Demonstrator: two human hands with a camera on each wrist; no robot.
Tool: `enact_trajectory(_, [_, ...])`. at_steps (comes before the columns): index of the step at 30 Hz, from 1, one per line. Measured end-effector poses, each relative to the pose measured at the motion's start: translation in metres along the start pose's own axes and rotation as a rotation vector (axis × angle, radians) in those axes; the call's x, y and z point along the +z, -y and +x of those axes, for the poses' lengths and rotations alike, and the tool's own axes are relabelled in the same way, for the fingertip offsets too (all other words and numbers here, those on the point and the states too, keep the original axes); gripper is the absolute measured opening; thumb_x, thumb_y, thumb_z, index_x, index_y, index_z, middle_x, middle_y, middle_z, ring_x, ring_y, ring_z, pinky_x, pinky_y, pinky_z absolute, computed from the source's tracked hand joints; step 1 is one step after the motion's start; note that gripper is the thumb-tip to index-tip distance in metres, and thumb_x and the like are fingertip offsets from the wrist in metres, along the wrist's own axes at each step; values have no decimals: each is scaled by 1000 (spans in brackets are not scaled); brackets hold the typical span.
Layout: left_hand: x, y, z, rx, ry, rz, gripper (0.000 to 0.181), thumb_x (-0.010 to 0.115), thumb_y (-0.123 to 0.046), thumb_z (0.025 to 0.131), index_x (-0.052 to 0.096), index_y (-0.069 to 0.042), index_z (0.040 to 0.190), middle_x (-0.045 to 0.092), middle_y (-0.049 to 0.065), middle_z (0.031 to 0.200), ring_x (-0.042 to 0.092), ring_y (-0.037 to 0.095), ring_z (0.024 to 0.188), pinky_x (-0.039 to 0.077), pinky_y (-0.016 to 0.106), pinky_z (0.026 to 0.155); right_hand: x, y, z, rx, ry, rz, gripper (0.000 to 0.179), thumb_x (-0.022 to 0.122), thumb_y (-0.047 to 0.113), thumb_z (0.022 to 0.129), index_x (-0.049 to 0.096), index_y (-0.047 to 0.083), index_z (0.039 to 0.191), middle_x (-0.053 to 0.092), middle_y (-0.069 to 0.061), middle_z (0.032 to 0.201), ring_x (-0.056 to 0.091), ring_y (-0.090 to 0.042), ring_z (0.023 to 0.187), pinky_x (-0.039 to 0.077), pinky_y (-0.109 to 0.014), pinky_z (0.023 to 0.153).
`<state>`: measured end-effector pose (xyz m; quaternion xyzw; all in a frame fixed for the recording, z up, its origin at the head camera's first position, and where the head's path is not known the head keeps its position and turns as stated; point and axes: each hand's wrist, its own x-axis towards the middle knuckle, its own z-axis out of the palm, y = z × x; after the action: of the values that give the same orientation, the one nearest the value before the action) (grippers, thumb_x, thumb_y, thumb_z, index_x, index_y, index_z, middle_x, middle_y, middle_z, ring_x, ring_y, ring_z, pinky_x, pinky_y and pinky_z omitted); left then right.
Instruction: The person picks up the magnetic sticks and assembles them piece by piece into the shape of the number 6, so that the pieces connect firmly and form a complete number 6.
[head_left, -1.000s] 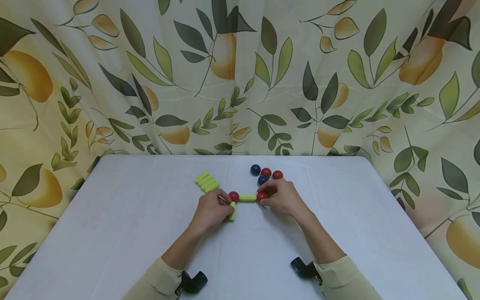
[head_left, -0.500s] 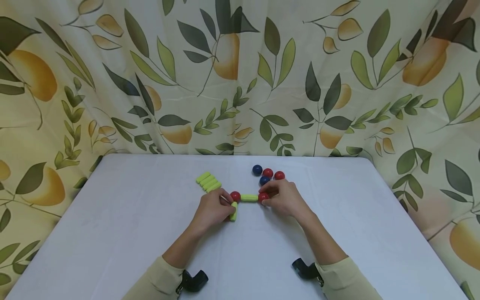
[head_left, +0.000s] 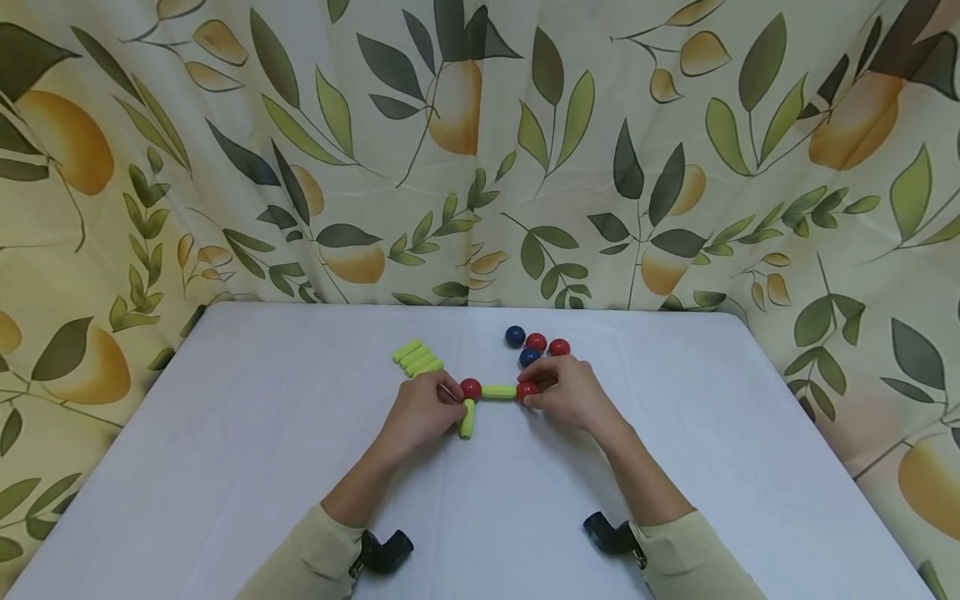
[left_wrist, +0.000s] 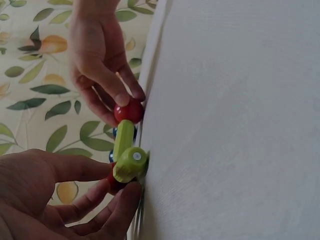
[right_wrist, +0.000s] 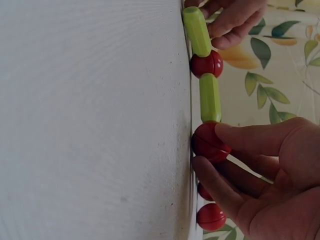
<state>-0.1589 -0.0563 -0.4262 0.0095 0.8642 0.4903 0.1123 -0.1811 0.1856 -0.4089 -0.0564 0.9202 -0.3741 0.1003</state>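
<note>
On the white table, a light-green rod (head_left: 498,392) joins two red balls. A second green rod (head_left: 467,419) runs from the left red ball (head_left: 471,389) toward the near side; its end shows a pale round dot in the left wrist view. My left hand (head_left: 422,408) pinches the left red ball between thumb and fingers, beside the second rod (left_wrist: 129,164). With thumb and fingertips, my right hand (head_left: 566,393) holds the right red ball (right_wrist: 211,142). In the left wrist view, the rod's end partly hides the left ball.
Several loose green rods (head_left: 417,358) lie side by side behind my left hand. Beyond my right hand sit two blue balls (head_left: 515,337) and two red balls (head_left: 559,347). A patterned curtain (head_left: 480,167) hangs behind the table's far edge.
My left fingers have shifted slightly from the near green rod up toward the left red ball, baring more of the rod. The right hand keeps its hold on its ball.
</note>
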Motion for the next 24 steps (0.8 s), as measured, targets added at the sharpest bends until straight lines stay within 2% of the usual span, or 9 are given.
enact_trajectory(6, [-7,-3,2,15,-66,85,12,76,-12,90,71,-10,100,68,5,94,63,22,85,55,30,71,1,-2,1,-4,-6,-5,27,82,8,87,78,11,113,75,-5,105,66,-22,99,59,-34,84])
enact_trajectory(10, [-13,-7,8,41,-62,113,16,76,-14,92,72,-12,107,69,6,104,64,22,94,57,32,77,1,-2,2,0,-3,-5,27,82,8,87,78,11,114,75,-6,106,66,-23,100,59,-33,83])
enact_trajectory(13, [-18,-10,16,90,-23,156,20,76,-13,92,73,-13,112,70,5,111,64,22,100,58,34,82,2,-2,2,0,0,-8,27,82,8,87,78,11,114,74,-6,107,66,-23,101,59,-33,84])
enact_trajectory(17, [-23,-12,27,152,80,212,25,76,-12,93,75,-14,117,70,4,116,64,21,105,58,36,88,3,-2,2,9,1,-8,28,82,8,87,78,11,114,75,-6,107,66,-23,101,59,-33,84])
enact_trajectory(20, [-25,-12,34,189,156,232,27,77,-13,93,75,-15,120,71,4,119,65,21,106,58,36,90,2,-2,2,14,0,-3,28,82,8,87,78,12,115,75,-6,107,66,-23,102,60,-33,84])
enact_trajectory(24, [-25,-11,40,216,216,237,31,79,-13,92,76,-16,122,72,3,118,66,19,103,58,34,89,1,-1,1,12,0,-1,28,82,8,87,78,12,115,75,-5,107,66,-23,102,60,-33,84])
